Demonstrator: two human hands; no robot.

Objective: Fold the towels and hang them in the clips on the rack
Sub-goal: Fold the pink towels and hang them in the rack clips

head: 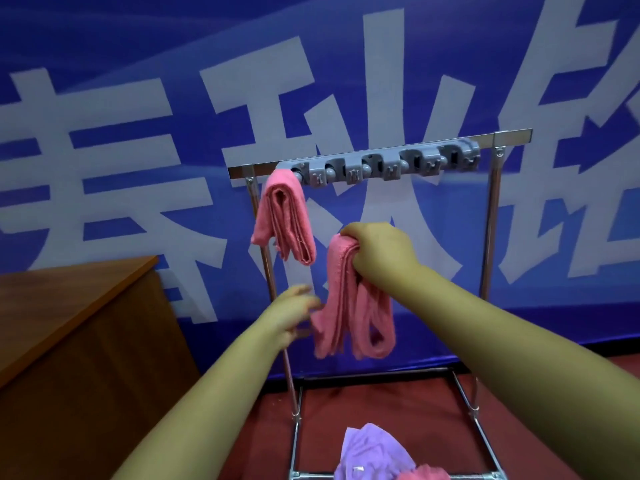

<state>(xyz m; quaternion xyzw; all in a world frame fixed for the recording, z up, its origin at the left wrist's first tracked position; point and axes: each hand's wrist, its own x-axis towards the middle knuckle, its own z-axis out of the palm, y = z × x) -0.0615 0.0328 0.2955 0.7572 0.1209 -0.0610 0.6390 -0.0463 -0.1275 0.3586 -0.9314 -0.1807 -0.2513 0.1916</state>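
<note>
Currently, a folded pink towel [349, 299] is clamped in the right hand [379, 251]; left hand [294, 313] fingers are blurred, state indeterminable. A hung towel [285, 216] occupies the leftmost clip of the rack [381, 164].

The only writing in sight is on the blue banner [104, 46] that fills the wall behind the metal rack [381, 157]. It carries very large white Chinese characters [294, 109] in a single row. The one in the middle reads 秋; the one to its left looks like 春, cut by the frame's left edge. The character at the far right is cropped and cannot be made out. Nothing else bears any readable label, brand or number.
</note>
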